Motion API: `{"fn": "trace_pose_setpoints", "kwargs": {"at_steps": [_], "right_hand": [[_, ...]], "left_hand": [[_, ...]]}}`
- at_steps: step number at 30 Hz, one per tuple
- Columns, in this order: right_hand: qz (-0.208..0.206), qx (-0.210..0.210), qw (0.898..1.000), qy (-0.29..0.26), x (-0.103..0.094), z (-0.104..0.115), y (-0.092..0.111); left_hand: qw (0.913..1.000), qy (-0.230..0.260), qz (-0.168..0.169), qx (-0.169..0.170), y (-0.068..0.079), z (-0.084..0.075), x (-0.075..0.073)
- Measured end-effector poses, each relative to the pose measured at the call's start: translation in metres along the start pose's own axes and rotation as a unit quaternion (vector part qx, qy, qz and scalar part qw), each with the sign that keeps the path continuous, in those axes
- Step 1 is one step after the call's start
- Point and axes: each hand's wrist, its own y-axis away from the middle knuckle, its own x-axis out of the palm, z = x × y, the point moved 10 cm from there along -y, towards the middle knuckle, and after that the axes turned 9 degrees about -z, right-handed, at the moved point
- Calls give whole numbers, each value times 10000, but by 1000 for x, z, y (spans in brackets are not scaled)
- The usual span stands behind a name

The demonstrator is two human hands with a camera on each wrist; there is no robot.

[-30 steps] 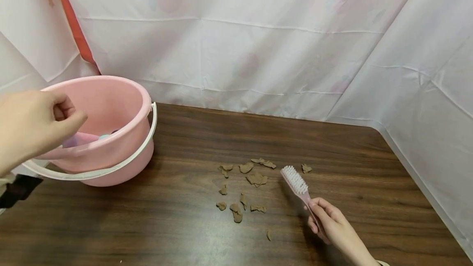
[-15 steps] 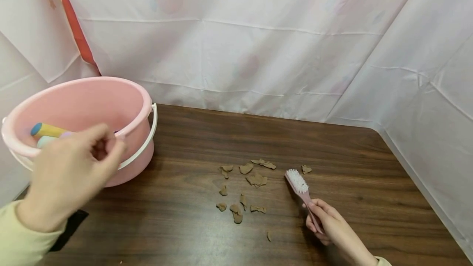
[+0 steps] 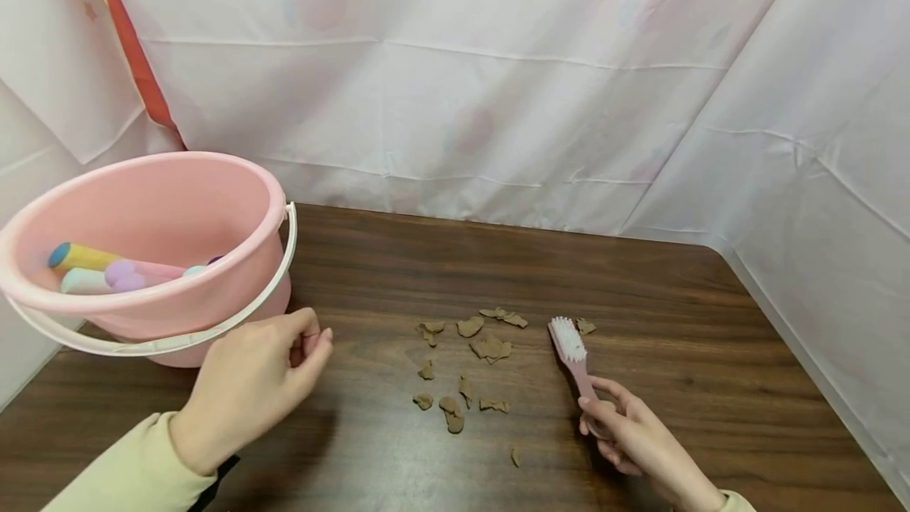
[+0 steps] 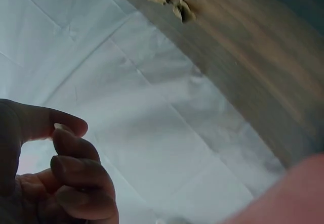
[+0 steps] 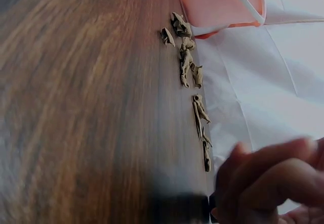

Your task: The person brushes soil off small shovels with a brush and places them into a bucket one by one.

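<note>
My right hand (image 3: 636, 437) grips the handle of a small pink brush (image 3: 569, 342) with white bristles, held over the table right of the scattered brown flakes (image 3: 490, 348). In the right wrist view its fingers (image 5: 273, 173) are curled and blurred. My left hand (image 3: 252, 385) hovers in front of the pink bucket (image 3: 249, 275), fingers curled and thumb near the index fingertip. Nothing shows between these fingers (image 4: 81, 173) in the left wrist view. Inside the bucket lie a yellow stick with a blue end (image 3: 85, 257), a purple piece (image 3: 124, 275) and a pale mint piece (image 3: 85, 281).
The bucket's white handle (image 3: 192, 338) hangs down across its front. Brown wood table (image 3: 370, 259) runs back to a pale curtain (image 3: 426, 85), which also borders the right side (image 3: 832, 220). A red ribbon (image 3: 135, 54) hangs at the back left.
My left hand has come away from over the bucket, moving right and down to its front right. The right hand and brush have shifted only slightly, with the brush turned a little. Brown flakes lie unchanged.
</note>
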Motion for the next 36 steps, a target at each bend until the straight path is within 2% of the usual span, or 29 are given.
{"fn": "trace_pose_setpoints", "kwargs": {"at_steps": [8,12,18,21,26,28,29,31,34,35,36], "right_hand": [[-537,-330,9971,415,-5,4,4],[-755,-518,9942,569,-7,7,7],[-644,-877,9922,603,-6,11,10],[-651,-916,9919,587,-5,13,9],[-868,-1054,9877,759,-3,24,10],[-1095,-1260,9822,861,-3,33,11],[-1239,-1519,9760,945,-2,40,12],[-1503,-2218,9555,1235,0,57,15],[-1950,-3195,9071,1927,7,82,22],[-2087,-3451,8876,2226,10,89,24],[-2150,-3590,8741,2468,13,95,25]], "left_hand": [[9944,16,958,-440,9,-3,35],[9907,46,1259,-522,12,-6,48],[9876,161,1428,-632,13,-9,59],[9867,192,1472,-660,14,-10,62],[9865,233,1485,-652,15,-11,65],[9867,276,1458,-659,14,-12,65],[9870,301,1437,-654,14,-13,66],[9873,352,1412,-637,13,-15,67],[9886,437,1343,-513,9,-22,68],[9895,456,1297,-444,7,-24,69],[9902,478,1255,-379,6,-27,69]]}}
